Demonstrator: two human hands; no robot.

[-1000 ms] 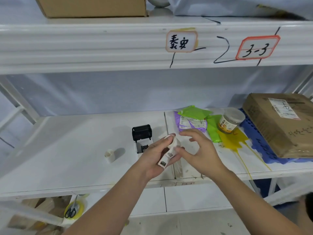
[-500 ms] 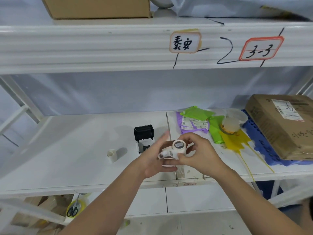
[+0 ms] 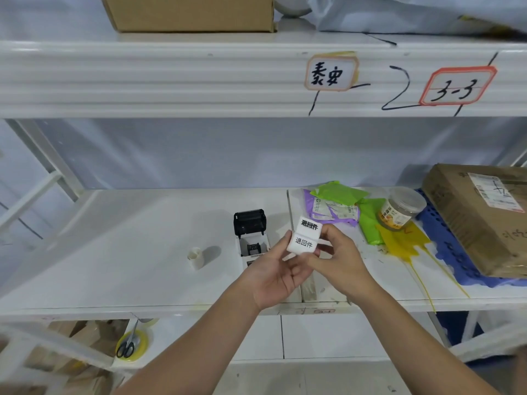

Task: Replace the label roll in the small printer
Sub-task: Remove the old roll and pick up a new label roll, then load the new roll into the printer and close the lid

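A white label roll (image 3: 304, 241) with black printed characters is held above the shelf's front, between both hands. My left hand (image 3: 272, 276) cups it from below and the left. My right hand (image 3: 336, 262) pinches it from the right, a printed label end sticking up at the top. The small white printer (image 3: 252, 246) stands on the shelf just left of my hands, its black lid (image 3: 249, 222) raised and its roll bay open. An empty white core (image 3: 196, 256) stands upright on the shelf further left.
Right of my hands lie green and purple mailer bags (image 3: 342, 206), a plastic jar (image 3: 399, 213) and a yellow spill (image 3: 402, 243). A cardboard box (image 3: 479, 215) rests on a blue mat at far right. Scissors (image 3: 127, 347) lie on a tape roll below the white shelf (image 3: 114, 252).
The label roll has been turned in my hands: its open end faced the camera before, now its printed labels face up. Both hands stay close together above the shelf front.
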